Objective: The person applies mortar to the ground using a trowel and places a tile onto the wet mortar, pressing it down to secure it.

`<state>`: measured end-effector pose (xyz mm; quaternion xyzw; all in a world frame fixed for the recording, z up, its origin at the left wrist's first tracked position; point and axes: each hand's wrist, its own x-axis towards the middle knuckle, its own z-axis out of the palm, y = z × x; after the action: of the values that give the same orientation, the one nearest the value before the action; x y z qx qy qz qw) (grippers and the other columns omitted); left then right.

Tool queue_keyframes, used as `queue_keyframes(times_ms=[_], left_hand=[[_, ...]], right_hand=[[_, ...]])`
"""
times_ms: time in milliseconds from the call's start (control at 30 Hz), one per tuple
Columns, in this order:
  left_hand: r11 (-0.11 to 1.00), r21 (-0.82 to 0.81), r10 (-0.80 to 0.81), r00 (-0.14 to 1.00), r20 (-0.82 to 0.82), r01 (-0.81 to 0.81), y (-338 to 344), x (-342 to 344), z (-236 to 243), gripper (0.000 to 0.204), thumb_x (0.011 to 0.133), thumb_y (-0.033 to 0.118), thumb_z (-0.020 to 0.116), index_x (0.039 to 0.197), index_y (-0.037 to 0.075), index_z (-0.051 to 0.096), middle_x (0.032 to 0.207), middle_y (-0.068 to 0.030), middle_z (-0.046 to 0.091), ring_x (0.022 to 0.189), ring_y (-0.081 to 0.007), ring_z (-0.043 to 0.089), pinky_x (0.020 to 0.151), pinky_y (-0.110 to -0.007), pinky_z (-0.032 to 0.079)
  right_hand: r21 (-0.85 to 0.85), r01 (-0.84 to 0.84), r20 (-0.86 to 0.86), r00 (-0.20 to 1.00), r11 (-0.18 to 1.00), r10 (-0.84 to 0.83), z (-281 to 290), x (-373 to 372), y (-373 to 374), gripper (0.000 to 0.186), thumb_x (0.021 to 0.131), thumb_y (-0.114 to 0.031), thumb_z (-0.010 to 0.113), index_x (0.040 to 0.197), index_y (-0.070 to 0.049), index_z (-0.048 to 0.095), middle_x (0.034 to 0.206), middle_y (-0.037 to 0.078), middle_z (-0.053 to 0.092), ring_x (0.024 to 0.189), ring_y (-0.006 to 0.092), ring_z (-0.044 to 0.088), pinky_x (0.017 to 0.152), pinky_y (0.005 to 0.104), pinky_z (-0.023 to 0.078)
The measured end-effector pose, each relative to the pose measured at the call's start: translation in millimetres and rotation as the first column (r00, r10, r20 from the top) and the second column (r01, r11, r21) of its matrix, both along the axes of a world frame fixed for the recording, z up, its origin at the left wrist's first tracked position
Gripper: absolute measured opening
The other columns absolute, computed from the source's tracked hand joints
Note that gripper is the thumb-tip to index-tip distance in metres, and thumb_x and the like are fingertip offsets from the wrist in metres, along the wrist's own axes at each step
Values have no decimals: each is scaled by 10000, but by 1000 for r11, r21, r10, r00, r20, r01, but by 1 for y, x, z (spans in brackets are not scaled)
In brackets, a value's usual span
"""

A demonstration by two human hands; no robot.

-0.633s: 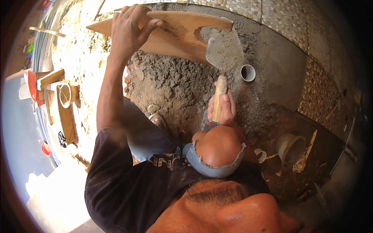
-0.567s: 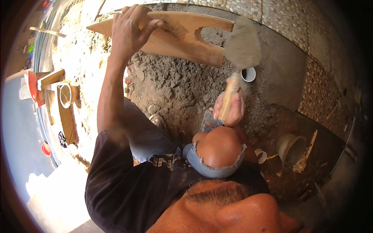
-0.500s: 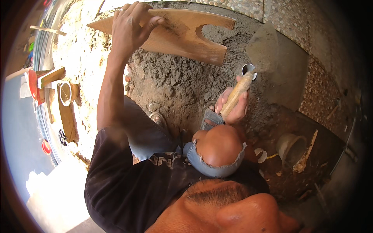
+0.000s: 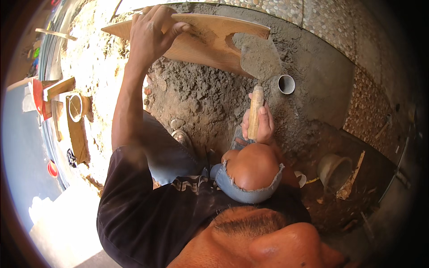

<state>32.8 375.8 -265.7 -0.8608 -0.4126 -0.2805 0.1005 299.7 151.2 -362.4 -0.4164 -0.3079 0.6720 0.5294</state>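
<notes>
My left hand (image 4: 150,38) grips the top edge of a brown tile (image 4: 205,42), fingers over the edge and thumb on its face. The tile is tilted over rough grey mortar (image 4: 192,82), and a curved notch is cut into its right end. My right hand (image 4: 264,126) is closed around the wooden handle of a trowel (image 4: 260,58). Its mortar-smeared blade lies at the notch and covers part of it. Just right of the blade, the round open end of a pipe (image 4: 292,85) sticks up from the mortar.
Smooth grey mortar (image 4: 328,76) lies right of the pipe, bordered by pebbled paving (image 4: 333,27). A dusty bucket-like container (image 4: 334,172) and a splintered wood strip (image 4: 353,178) stand at lower right. Wood pieces (image 4: 78,138) and a red object (image 4: 38,96) lie left.
My right hand has swung the trowel left, from beyond the pipe to the tile's notch, uncovering the pipe's opening. My left hand and the tile have shifted down very slightly.
</notes>
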Motion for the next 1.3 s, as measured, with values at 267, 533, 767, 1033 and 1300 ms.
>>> queue_keyframes(times_ms=[267,533,767,1033,1300], left_hand=[[1000,-21,-7,1000,-17,6,-5,-3,-4,495,835,552,613,909,63,598,791,-71,576,819,-286,551,742,-406,409],[1000,-5,-14,1000,-9,14,-2,0,-6,505,829,555,621,903,56,592,781,-71,564,803,-282,544,745,-405,406],[1000,14,7,999,-35,-7,1,2,-4,503,797,561,651,901,70,621,797,-39,605,794,-241,553,726,-376,384],[1000,21,-1,1000,-19,1,2,1,-8,509,784,581,647,891,84,626,794,-26,611,798,-225,553,719,-368,378],[1000,0,24,999,-35,-24,-2,2,-1,507,780,575,657,902,84,630,816,-27,621,830,-232,570,745,-381,393]], right_hand=[[-56,18,30,999,998,-16,3,-6,-7,543,1013,-466,300,1358,-51,352,639,84,494,420,145,442,384,272,404],[-37,187,52,981,982,-185,3,-6,-5,525,1017,-442,303,1348,-38,355,684,75,498,465,126,448,411,271,412],[-10,222,15,975,975,-222,12,-5,-8,565,1003,-449,355,1385,-32,353,672,58,483,476,113,444,409,246,392],[24,293,-25,956,956,-292,8,-1,1,518,1012,-444,353,1322,-29,366,684,80,490,449,127,434,407,256,403],[4,331,-95,940,944,-329,7,-3,5,517,1023,-437,306,1363,-51,351,655,86,499,444,133,444,430,269,408]])
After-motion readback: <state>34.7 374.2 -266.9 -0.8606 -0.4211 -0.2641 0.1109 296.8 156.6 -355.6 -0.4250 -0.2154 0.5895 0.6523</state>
